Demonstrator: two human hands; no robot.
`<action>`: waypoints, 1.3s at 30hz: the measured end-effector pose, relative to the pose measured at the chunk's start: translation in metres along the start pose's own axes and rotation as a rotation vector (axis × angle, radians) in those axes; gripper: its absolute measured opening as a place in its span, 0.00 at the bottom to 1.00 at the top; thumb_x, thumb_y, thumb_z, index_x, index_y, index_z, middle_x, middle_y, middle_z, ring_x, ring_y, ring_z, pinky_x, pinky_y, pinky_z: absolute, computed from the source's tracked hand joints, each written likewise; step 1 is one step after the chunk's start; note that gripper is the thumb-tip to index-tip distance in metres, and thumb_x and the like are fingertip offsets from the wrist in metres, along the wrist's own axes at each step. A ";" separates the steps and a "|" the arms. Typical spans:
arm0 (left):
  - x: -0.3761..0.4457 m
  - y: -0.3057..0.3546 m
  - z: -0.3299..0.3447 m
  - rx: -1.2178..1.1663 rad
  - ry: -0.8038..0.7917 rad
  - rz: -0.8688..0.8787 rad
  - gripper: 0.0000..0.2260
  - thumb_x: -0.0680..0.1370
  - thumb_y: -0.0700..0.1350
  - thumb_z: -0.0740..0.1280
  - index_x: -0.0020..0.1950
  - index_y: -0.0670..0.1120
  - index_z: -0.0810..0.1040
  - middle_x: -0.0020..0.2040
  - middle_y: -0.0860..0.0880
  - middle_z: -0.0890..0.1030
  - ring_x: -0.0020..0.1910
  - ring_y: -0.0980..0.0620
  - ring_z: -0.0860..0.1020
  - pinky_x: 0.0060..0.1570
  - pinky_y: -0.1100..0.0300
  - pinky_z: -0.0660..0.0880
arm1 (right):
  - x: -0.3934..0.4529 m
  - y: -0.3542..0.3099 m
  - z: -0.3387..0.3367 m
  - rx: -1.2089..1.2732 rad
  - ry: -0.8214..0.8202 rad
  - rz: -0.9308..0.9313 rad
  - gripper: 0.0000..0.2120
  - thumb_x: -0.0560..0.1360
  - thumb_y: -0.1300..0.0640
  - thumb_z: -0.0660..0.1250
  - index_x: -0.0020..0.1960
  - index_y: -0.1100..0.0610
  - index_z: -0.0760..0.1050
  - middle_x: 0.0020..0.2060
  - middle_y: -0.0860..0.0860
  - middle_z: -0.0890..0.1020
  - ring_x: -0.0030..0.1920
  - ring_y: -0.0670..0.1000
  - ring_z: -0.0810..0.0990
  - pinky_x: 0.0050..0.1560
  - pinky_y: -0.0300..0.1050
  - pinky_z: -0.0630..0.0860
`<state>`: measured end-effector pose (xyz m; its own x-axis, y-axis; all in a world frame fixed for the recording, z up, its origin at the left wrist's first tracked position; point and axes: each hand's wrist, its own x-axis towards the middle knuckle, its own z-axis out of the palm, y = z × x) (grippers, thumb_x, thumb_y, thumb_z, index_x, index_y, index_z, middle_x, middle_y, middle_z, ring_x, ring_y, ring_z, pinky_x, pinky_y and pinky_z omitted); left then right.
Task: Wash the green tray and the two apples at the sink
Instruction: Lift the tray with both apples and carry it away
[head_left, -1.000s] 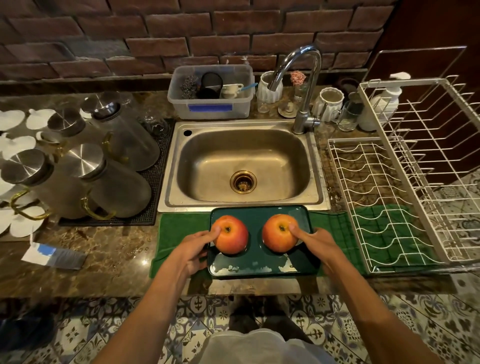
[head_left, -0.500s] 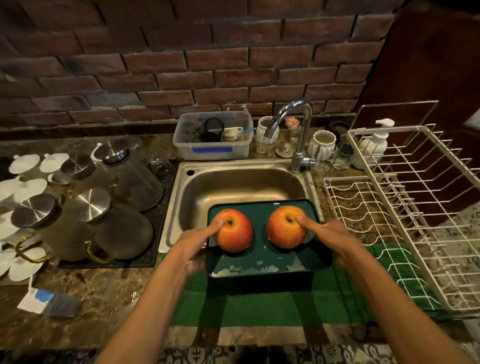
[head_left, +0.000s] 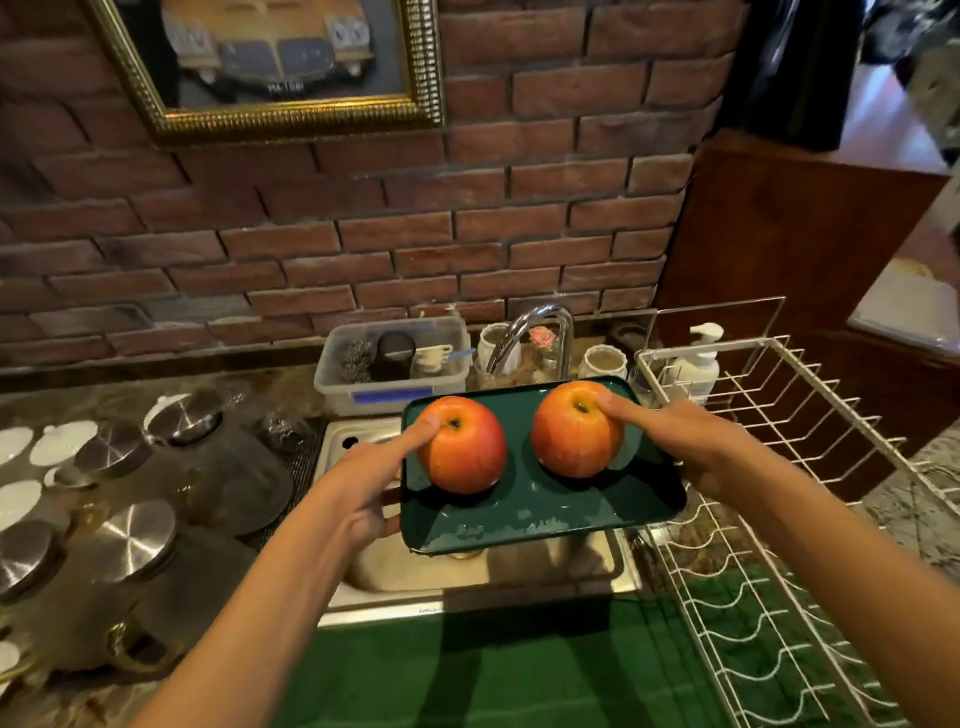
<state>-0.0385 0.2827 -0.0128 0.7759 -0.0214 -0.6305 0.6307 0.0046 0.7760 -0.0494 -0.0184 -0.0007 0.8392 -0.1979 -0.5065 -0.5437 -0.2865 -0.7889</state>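
Near the centre of the frame the green tray (head_left: 540, 499) was held in the air above the sink (head_left: 483, 577), with both apples riding on it. The left hand (head_left: 363, 493) gripped the tray's left edge, its thumb stretched up onto the left apple (head_left: 461, 445) to pin it. The right hand (head_left: 691, 447) held the right edge the same way, thumb pressed on top of the right apple (head_left: 577, 429); the other fingers of each hand were mostly hidden under the tray, so clasped around its rim as far as could be told. The tap (head_left: 530, 338) stood just behind, at upper centre, and no running water could be seen. Some glints on the tray's near part might have been droplets or reflections; which, I could not tell. By my reading the washing itself had not begun: tray and fruit had only reached the sink, and rinsing all three remained, presumably ending at the white drying rack (head_left: 779, 467) on the right
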 end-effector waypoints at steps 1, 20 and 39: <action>-0.001 0.007 0.006 0.005 0.006 0.001 0.33 0.59 0.62 0.77 0.59 0.47 0.79 0.56 0.43 0.81 0.51 0.45 0.76 0.37 0.53 0.70 | -0.001 -0.006 -0.007 0.000 0.000 -0.010 0.57 0.56 0.29 0.73 0.73 0.62 0.64 0.70 0.61 0.71 0.67 0.62 0.72 0.68 0.63 0.70; -0.023 0.060 0.202 -0.028 -0.040 0.030 0.44 0.54 0.61 0.78 0.66 0.43 0.76 0.60 0.41 0.78 0.55 0.42 0.76 0.38 0.51 0.74 | 0.003 -0.029 -0.214 -0.073 0.007 -0.052 0.59 0.54 0.30 0.73 0.76 0.60 0.60 0.72 0.63 0.67 0.69 0.67 0.70 0.67 0.67 0.70; 0.009 0.040 0.273 0.028 -0.074 -0.083 0.43 0.56 0.62 0.78 0.66 0.44 0.74 0.60 0.40 0.77 0.56 0.41 0.74 0.43 0.47 0.73 | 0.036 0.015 -0.266 -0.090 0.028 0.031 0.61 0.53 0.30 0.72 0.76 0.61 0.59 0.72 0.64 0.67 0.68 0.67 0.69 0.62 0.62 0.71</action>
<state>-0.0106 0.0098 0.0170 0.7171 -0.0947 -0.6905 0.6914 -0.0284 0.7219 -0.0307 -0.2787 0.0618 0.8220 -0.2334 -0.5195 -0.5693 -0.3629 -0.7377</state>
